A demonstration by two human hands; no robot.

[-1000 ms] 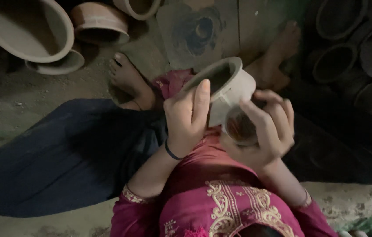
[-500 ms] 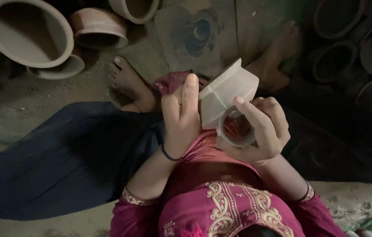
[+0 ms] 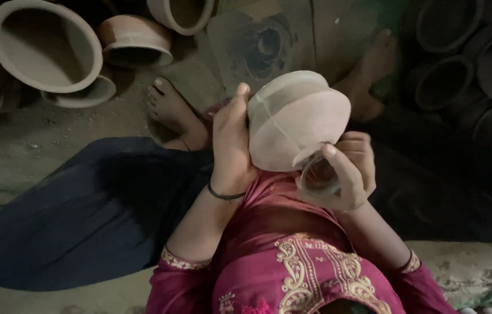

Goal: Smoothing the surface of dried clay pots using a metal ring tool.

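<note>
Clearly the clay pot (image 3: 295, 119) is stiff, brittle and probably fairly light, best cradled by its round belly rather than the thin rim. To the pot's left, the left hand (image 3: 231, 142) lies flat against its side, fingers straight. The pot itself sits tilted above the lap, base toward the viewer. At its lower right, the right hand (image 3: 344, 174) pinches a small glossy rubbing tool (image 3: 318, 174) against it.
</note>
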